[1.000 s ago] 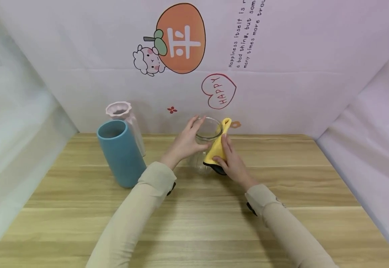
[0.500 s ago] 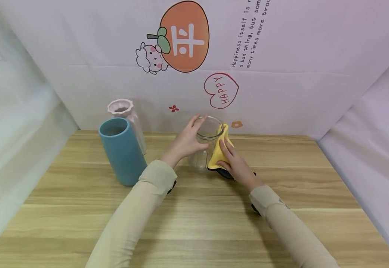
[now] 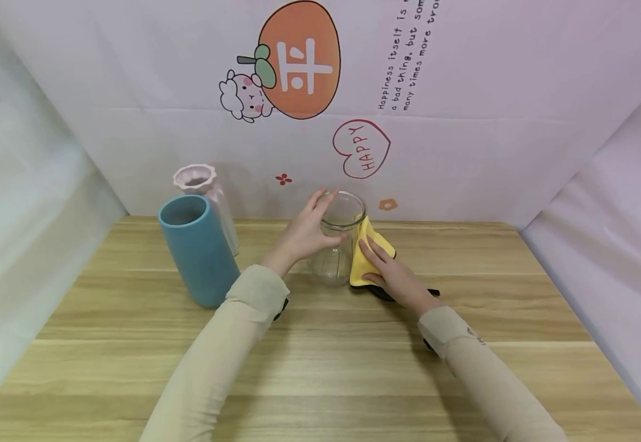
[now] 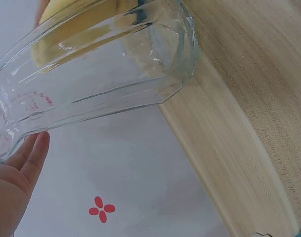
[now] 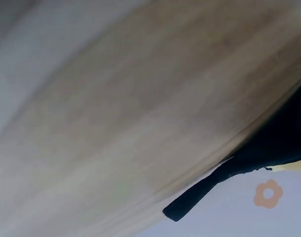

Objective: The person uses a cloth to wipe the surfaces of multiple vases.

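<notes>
A clear glass vase (image 3: 334, 258) stands upright on the table near the back wall. My left hand (image 3: 305, 233) grips it just below the rim, with fingers behind and thumb in front. In the left wrist view the ribbed glass vase (image 4: 106, 74) fills the upper left, fingers at its neck. My right hand (image 3: 391, 270) holds a yellow cloth (image 3: 362, 261) with a black underside against the vase's right side. Through the glass, the left wrist view shows the yellow cloth (image 4: 86, 29). The cloth's black side (image 5: 283, 133) and strap appear in the right wrist view; the right hand is not visible there.
To the left stand a tall blue vase (image 3: 199, 258) and, behind it, a pale pink vase (image 3: 221, 209) with a scalloped rim. A printed white cloth wall (image 3: 464, 159) rises behind the wooden table (image 3: 320, 368).
My right hand has slid down the vase's right side and slightly rightward with the cloth. More of the black strap shows beside the wrist. My left hand keeps its hold on the vase.
</notes>
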Demonstrator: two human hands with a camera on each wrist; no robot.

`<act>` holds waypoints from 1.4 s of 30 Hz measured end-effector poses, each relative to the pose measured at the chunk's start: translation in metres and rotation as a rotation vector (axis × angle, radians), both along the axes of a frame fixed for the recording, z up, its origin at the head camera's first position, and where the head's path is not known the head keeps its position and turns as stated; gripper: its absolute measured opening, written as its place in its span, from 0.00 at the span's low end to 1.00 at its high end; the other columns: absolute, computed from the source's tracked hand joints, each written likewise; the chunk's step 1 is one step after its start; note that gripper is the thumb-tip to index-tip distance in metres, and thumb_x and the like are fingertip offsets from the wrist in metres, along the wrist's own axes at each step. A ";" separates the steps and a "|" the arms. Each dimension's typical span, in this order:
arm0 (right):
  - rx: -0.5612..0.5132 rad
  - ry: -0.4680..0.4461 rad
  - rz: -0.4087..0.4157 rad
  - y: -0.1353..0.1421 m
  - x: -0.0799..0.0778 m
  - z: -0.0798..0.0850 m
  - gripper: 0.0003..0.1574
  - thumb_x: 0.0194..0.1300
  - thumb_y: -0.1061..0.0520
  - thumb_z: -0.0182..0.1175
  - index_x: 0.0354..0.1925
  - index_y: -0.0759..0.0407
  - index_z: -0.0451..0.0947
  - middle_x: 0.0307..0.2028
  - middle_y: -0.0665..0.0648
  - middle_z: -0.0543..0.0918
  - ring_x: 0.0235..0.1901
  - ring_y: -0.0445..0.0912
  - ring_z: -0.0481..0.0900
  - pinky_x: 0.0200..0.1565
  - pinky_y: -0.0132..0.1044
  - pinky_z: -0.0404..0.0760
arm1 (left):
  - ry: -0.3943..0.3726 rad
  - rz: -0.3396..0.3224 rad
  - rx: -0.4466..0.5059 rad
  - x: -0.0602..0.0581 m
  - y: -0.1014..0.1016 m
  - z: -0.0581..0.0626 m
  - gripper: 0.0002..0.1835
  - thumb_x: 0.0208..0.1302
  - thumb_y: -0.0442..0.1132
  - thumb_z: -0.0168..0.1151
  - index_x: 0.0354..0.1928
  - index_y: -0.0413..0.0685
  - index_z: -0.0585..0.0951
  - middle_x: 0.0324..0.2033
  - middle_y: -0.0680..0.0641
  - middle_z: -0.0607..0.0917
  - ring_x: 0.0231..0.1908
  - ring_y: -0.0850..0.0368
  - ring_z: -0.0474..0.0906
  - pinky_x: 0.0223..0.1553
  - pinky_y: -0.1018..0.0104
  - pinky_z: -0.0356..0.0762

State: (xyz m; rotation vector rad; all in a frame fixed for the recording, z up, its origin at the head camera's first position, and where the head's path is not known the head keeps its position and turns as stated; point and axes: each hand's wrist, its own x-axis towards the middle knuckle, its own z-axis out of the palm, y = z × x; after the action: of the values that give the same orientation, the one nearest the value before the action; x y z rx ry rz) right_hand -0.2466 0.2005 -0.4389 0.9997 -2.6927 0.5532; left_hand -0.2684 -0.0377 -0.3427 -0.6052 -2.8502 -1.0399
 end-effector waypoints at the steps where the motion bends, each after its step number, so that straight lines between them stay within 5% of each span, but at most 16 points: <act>1: 0.014 -0.007 -0.001 0.002 0.000 0.000 0.46 0.63 0.53 0.61 0.74 0.55 0.52 0.71 0.64 0.60 0.55 0.62 0.77 0.49 0.52 0.81 | 0.002 -0.001 0.000 0.000 0.000 0.000 0.50 0.53 0.48 0.69 0.75 0.60 0.51 0.75 0.46 0.50 0.67 0.39 0.65 0.61 0.43 0.71; 8: 0.121 -0.011 0.018 0.010 -0.001 -0.001 0.42 0.62 0.54 0.61 0.72 0.53 0.58 0.69 0.61 0.65 0.42 0.55 0.85 0.42 0.48 0.83 | 0.002 -0.007 -0.005 -0.003 -0.004 0.000 0.51 0.53 0.50 0.69 0.75 0.61 0.51 0.75 0.45 0.49 0.68 0.39 0.63 0.61 0.43 0.70; 15: 0.138 0.031 0.040 0.011 -0.002 0.000 0.41 0.62 0.55 0.62 0.70 0.54 0.60 0.68 0.61 0.67 0.41 0.53 0.85 0.38 0.48 0.84 | 0.018 -0.023 -0.075 -0.005 -0.008 0.005 0.51 0.54 0.51 0.69 0.75 0.56 0.50 0.75 0.42 0.49 0.70 0.38 0.58 0.65 0.40 0.65; 21: -0.013 0.064 -0.039 0.006 -0.008 0.007 0.44 0.61 0.56 0.62 0.72 0.55 0.57 0.68 0.64 0.66 0.55 0.61 0.78 0.50 0.52 0.81 | 0.128 0.022 -0.299 -0.001 -0.009 0.011 0.50 0.56 0.59 0.65 0.75 0.52 0.52 0.73 0.39 0.55 0.71 0.40 0.58 0.70 0.44 0.59; 25: -0.170 0.148 -0.063 0.002 -0.011 0.019 0.49 0.58 0.60 0.64 0.73 0.56 0.53 0.65 0.69 0.69 0.61 0.64 0.72 0.56 0.56 0.76 | 0.208 0.053 -0.361 0.004 -0.006 0.012 0.49 0.56 0.59 0.65 0.73 0.45 0.56 0.70 0.39 0.63 0.68 0.41 0.63 0.70 0.47 0.60; 32: -0.292 0.169 -0.077 -0.012 -0.009 0.039 0.53 0.57 0.62 0.64 0.74 0.57 0.49 0.63 0.72 0.69 0.58 0.63 0.74 0.56 0.56 0.76 | 0.205 0.054 -0.346 0.007 -0.006 0.011 0.49 0.54 0.56 0.67 0.73 0.42 0.56 0.70 0.41 0.64 0.70 0.43 0.61 0.72 0.45 0.53; 38: -0.284 0.047 -0.083 -0.028 -0.008 0.045 0.55 0.62 0.58 0.62 0.75 0.61 0.39 0.64 0.74 0.65 0.49 0.61 0.74 0.51 0.56 0.76 | 0.121 -0.003 -0.277 0.003 -0.010 0.013 0.51 0.52 0.52 0.68 0.74 0.44 0.53 0.73 0.43 0.59 0.73 0.40 0.51 0.74 0.41 0.40; 42: -0.266 0.057 -0.062 -0.034 -0.008 0.041 0.55 0.62 0.57 0.61 0.75 0.63 0.38 0.64 0.75 0.64 0.45 0.60 0.74 0.49 0.56 0.78 | 0.082 -0.026 -0.229 0.002 -0.013 0.013 0.52 0.51 0.49 0.68 0.75 0.46 0.51 0.73 0.43 0.58 0.74 0.38 0.47 0.74 0.40 0.35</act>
State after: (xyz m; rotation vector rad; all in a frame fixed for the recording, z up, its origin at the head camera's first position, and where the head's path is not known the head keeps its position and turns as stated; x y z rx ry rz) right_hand -0.2548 0.1667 -0.3975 0.8437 -2.5064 0.8306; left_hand -0.2667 -0.0503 -0.3300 -0.6840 -2.9171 -0.6781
